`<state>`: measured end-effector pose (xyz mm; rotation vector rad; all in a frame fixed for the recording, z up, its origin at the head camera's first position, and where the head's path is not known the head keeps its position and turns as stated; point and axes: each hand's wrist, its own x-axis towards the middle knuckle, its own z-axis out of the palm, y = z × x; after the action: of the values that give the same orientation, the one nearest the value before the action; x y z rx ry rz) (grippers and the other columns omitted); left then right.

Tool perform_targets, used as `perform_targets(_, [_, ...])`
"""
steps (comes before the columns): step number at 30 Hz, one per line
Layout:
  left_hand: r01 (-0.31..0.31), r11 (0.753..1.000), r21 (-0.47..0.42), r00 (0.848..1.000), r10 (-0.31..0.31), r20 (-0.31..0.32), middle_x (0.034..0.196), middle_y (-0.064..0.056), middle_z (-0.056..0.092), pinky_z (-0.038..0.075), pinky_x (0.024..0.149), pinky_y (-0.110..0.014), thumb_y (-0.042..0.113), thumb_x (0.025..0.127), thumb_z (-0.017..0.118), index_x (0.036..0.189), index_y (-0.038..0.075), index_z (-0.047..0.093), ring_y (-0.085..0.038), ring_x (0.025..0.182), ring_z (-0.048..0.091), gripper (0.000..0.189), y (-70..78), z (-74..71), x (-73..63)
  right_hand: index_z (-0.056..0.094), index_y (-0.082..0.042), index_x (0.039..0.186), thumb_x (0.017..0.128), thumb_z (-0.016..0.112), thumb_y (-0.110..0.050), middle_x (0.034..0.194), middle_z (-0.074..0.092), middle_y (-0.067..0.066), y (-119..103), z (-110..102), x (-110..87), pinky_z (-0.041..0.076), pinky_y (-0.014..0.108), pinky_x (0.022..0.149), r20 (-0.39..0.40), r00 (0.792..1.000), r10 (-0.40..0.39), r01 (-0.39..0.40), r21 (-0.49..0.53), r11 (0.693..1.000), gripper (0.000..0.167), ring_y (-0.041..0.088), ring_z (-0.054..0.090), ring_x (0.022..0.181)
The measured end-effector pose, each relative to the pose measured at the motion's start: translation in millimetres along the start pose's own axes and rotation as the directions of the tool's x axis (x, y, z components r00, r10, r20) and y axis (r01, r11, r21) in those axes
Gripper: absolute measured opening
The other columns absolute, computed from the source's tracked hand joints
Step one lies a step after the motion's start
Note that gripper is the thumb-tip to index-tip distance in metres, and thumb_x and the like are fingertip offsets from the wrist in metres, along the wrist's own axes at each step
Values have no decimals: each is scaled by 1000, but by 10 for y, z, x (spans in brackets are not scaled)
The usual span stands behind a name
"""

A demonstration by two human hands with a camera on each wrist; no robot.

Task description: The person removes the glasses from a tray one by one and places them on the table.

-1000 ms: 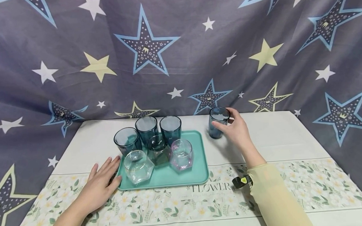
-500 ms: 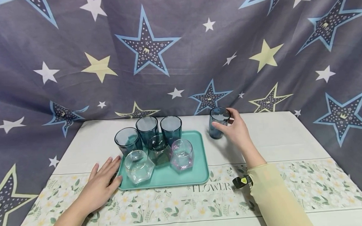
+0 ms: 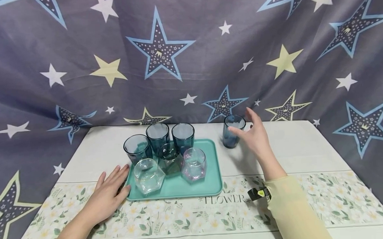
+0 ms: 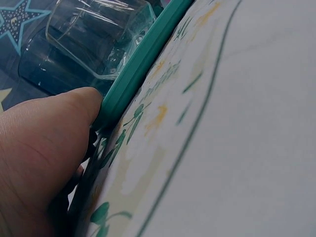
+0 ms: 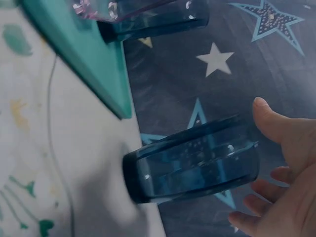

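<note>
A blue drinking glass point(image 3: 231, 139) stands upright on the table, right of the teal tray point(image 3: 197, 189). My right hand point(image 3: 257, 137) is beside that glass, thumb and fingers spread apart; in the right wrist view a gap shows between the thumb point(image 5: 269, 121) and the glass point(image 5: 192, 165). At the tray's left edge my left hand point(image 3: 107, 194) lies with fingers extended, its thumb point(image 4: 84, 101) against the rim. Upright on the tray are several glasses: blue tumblers point(image 3: 183, 136) at the back, then a clear one point(image 3: 149, 180), a grey one point(image 3: 170, 163) and a pinkish one point(image 3: 194, 167).
A white tablecloth point(image 3: 295, 147) with a floral band covers the table. Behind it hangs a dark grey curtain point(image 3: 189, 69) with a star print. A black strap device point(image 3: 259, 193) is on the right wrist.
My right hand has let go of the blue glass: its fingers have opened and drawn back to the right. The glass stays standing where it was. The left hand has not moved on the tray.
</note>
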<state>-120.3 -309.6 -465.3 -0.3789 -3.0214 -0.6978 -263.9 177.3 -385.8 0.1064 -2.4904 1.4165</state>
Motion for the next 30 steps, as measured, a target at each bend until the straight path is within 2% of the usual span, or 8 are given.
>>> perform_targets(6, [-1,1000,1,1000,1,2,177,-19,33,-2,131,-70,37,118,53,170,1,39,-47,165,24,65,0,-4,5,37,-10,173,92,94,-31,168,48,16,-198,-6,-46,31,56,130,-67,996,-61,60,-21,998,101,37,40,158])
perform_targets(11, [0,1000,0,1000,0,2,177,-19,33,-2,131,-70,37,118,53,170,1,39,-47,165,24,65,6,-6,-1,42,-9,170,92,95,-25,167,50,14,-432,53,-79,32,48,131,-73,992,-107,111,54,992,95,32,41,158])
perform_targets(15, [-2,1000,-5,1000,2,3,177,-19,33,-2,131,-70,38,118,53,170,1,39,-47,165,24,65,10,2,-7,43,-9,170,92,94,-21,166,51,12,-596,138,-108,33,42,131,-40,991,-131,135,122,983,94,27,43,157])
perform_targets(22, [-1,1000,-8,1000,2,1,177,-19,34,-3,131,-69,37,118,53,170,1,40,-47,164,24,65,21,6,-7,45,-13,170,94,93,-22,167,51,7,-752,349,-139,41,43,126,38,977,-210,202,154,967,91,23,45,155])
perform_targets(30, [4,1000,2,1000,-4,-5,177,-19,34,-2,131,-69,37,118,53,170,1,40,-47,164,25,65,23,-1,-17,46,-16,169,95,92,-20,166,53,4,-869,638,-172,44,40,124,129,969,-212,176,242,954,88,18,45,155])
